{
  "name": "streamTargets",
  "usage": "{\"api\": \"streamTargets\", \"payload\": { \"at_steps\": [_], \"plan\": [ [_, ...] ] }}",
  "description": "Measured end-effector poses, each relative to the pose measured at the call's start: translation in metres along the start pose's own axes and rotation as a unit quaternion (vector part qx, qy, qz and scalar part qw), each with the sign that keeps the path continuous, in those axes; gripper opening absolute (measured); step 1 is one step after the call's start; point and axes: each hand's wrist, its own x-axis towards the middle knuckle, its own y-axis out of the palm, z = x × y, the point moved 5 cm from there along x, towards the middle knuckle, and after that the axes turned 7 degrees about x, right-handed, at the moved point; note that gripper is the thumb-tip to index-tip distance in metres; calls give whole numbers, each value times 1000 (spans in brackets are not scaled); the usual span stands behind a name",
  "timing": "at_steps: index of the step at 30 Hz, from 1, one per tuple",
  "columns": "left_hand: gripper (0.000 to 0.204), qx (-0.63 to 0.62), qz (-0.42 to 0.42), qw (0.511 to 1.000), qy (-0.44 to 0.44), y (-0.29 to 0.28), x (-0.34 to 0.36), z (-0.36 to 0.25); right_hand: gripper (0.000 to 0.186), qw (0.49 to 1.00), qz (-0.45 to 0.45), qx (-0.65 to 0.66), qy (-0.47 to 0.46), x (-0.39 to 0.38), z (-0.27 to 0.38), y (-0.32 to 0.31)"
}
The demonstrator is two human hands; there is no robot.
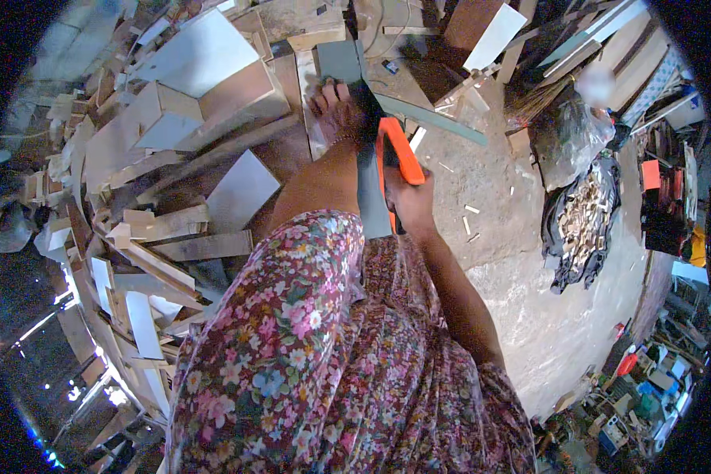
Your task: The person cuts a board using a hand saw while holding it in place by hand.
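Observation:
My right hand [411, 197] is closed around the bright orange handle of a hand saw [403, 150]. The saw's blade is hard to make out against the dark area beside the handle. Under it runs a long grey board [340, 59], which extends back toward my dress. My left hand [336, 110] lies on this board, left of the saw, with its fingers spread and pressing down. A pale strip of wood [306, 99] shows along the board's left side.
Stacked panels and offcuts [241, 189] crowd the left side. Small wood scraps [472, 209] lie on the concrete floor [529, 332]. To the right, a black plastic sheet [559, 261] holds a heap of wood chips [588, 213]. A narrow grey-green strip [434, 118] lies ahead of the saw.

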Motion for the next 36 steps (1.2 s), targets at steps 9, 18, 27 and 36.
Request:
{"api": "streamTargets", "payload": {
  "at_steps": [9,18,27,36],
  "plan": [
    [36,-37,15,999,-20,0,4,2,19,991,27,-32,124,-92,36,-40],
    [31,25,-83,996,10,3,1,0,10,999,29,-5,35,-18,9,-4],
    [28,-9,-75,997,-19,9,0,2,15,994,41,-16,96,-93,38,-49],
    [31,-1,-30,1000,5,9,1,2,10,999,-18,-47,8,-7,-7,-11]
  ]
}}
